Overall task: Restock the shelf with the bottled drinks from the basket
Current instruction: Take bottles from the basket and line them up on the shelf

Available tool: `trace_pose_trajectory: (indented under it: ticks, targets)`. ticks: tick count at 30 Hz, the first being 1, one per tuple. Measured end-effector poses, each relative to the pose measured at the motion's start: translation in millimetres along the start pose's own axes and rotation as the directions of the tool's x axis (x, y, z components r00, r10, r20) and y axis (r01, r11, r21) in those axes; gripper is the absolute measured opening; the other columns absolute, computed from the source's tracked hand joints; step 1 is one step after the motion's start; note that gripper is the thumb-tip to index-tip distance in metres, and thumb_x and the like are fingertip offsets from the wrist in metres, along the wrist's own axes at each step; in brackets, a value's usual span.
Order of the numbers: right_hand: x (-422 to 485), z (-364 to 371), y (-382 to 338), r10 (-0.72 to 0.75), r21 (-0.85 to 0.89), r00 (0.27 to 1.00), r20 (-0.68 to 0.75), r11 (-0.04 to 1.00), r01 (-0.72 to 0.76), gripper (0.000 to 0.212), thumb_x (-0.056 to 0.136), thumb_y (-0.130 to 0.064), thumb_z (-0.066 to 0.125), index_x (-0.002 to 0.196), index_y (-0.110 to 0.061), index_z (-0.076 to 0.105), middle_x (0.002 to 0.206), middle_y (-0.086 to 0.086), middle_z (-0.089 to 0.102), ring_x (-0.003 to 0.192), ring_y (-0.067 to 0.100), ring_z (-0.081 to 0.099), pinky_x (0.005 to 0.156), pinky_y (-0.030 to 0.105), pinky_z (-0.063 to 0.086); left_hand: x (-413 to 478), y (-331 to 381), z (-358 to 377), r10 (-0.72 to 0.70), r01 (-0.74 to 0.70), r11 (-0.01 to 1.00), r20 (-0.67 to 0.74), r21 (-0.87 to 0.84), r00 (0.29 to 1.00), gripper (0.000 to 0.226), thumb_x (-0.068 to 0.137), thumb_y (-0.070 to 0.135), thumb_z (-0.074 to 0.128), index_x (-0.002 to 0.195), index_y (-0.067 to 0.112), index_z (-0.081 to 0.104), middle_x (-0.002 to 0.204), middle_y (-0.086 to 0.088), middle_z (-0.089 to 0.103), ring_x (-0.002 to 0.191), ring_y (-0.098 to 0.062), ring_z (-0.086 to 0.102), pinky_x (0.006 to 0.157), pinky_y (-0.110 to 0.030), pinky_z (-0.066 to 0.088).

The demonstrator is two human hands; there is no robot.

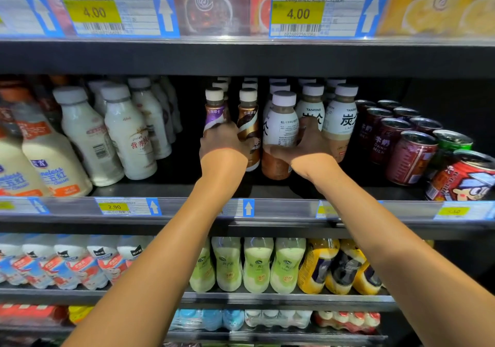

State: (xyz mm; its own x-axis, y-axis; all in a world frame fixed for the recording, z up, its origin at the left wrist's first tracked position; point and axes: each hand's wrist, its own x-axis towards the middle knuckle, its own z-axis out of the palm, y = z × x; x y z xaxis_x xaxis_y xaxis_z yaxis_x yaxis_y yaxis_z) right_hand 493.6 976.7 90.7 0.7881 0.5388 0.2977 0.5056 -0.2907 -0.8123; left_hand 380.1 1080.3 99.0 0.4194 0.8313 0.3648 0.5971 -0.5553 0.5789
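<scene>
Head view: both hands work the middle shelf [187,190] — the right hand [302,145] clasps a white-labelled coffee bottle [281,132], likely seating it in its row, the left hand [223,141] grips the brown-swirl bottle [247,124] beside it, seemingly steadying it — basket unseen.

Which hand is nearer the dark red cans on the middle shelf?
Right. The right hand grips a white-labelled bottle a few bottles left of the dark red cans; the left hand is farther left.
</scene>
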Motion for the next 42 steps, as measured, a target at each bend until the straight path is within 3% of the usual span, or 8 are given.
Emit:
trace_pose_trajectory:
  ticks: [11,14,17,21,27,32,38,42]
  targets:
    - [-8,-10,-9,0.043,-0.021,0.997,0.07,0.999,-0.042,0.082,0.068,-0.04,0.088,0.132,-0.015,0.045,0.132,0.003,0.059,0.12,0.025,0.058,0.097,0.034,0.048,-8,-1,-8,0.033,-0.042,0.985,0.056,0.167,0.998,0.04,0.094,0.047,0.056,0.112,0.013,0.067,0.106,-0.011,0.065,0.099,-0.03,0.06,0.077,-0.035,0.044]
    - [-20,-26,-17,0.066,-0.232,0.99,0.125,0.972,-0.036,0.069,0.079,-0.047,0.076,0.134,-0.016,0.047,0.132,0.005,0.06,0.12,0.028,0.057,0.095,0.033,0.046,-35,4,-24,0.205,-0.214,0.966,0.08,0.146,0.976,0.023,0.096,0.029,0.05,0.097,0.012,0.065,0.083,-0.002,0.054,0.078,-0.025,0.05,0.069,-0.03,0.039]
    - [-48,-53,-26,-0.088,-0.599,0.987,0.132,0.787,0.15,0.023,0.093,-0.032,0.053,0.101,-0.01,0.057,0.104,0.012,0.063,0.1,0.035,0.06,0.073,0.033,0.041,-62,20,-42,0.401,-0.406,0.892,0.069,0.199,0.914,0.027,0.094,0.033,0.048,0.078,0.014,0.059,0.073,-0.002,0.054,0.073,-0.029,0.053,0.062,-0.033,0.038]
    - [-98,-95,-35,-0.244,-0.841,0.954,0.174,0.468,0.272,0.027,0.104,-0.033,0.036,0.092,-0.019,0.055,0.098,0.004,0.064,0.094,0.03,0.062,0.069,0.036,0.029,-94,42,-54,0.642,-0.657,0.72,0.142,0.225,0.753,0.029,0.097,0.037,0.041,0.081,0.02,0.058,0.081,0.003,0.058,0.076,-0.026,0.058,0.059,-0.033,0.037]
    - [-177,-167,0,0.118,-0.909,0.993,-0.004,0.414,-0.053,0.014,0.098,-0.032,0.043,0.105,-0.023,0.052,0.117,0.003,0.06,0.11,0.03,0.057,0.079,0.038,0.029,-152,75,-30,0.842,-0.855,0.517,0.196,-0.03,0.502,0.026,0.091,0.035,0.048,0.07,0.022,0.054,0.065,0.008,0.048,0.063,-0.021,0.052,0.051,-0.031,0.037]
    - [-256,-222,58,0.266,-0.933,0.95,-0.165,0.27,-0.238,0.015,0.096,-0.028,0.041,0.084,-0.019,0.038,0.078,-0.002,0.045,0.092,0.031,0.06,0.068,0.035,0.026,-225,125,31,0.917,-0.883,0.383,0.229,-0.272,0.328,0.026,0.087,0.037,0.044,0.067,0.022,0.052,0.066,0.004,0.054,0.065,-0.025,0.058,0.055,-0.036,0.046]
    - [-334,-291,116,0.448,-0.863,0.813,-0.372,0.156,-0.481,0.018,0.094,-0.031,0.046,0.104,-0.021,0.057,0.106,0.005,0.065,0.1,0.032,0.064,0.072,0.035,0.032,-328,194,119,0.962,-0.878,0.168,0.27,-0.449,0.046,0.03,0.089,0.033,0.044,0.067,0.016,0.056,0.063,0.0,0.053,0.058,-0.03,0.057,0.05,-0.036,0.048]
    - [-375,-337,181,0.547,-0.79,0.693,-0.469,0.091,-0.606,0.012,0.09,-0.032,0.051,0.096,-0.023,0.058,0.104,0.005,0.068,0.098,0.031,0.064,0.074,0.036,0.033,-392,243,175,0.894,-0.869,0.133,0.436,-0.477,-0.103,0.028,0.098,0.037,0.04,0.078,0.02,0.048,0.079,0.002,0.051,0.079,-0.028,0.057,0.063,-0.033,0.04]
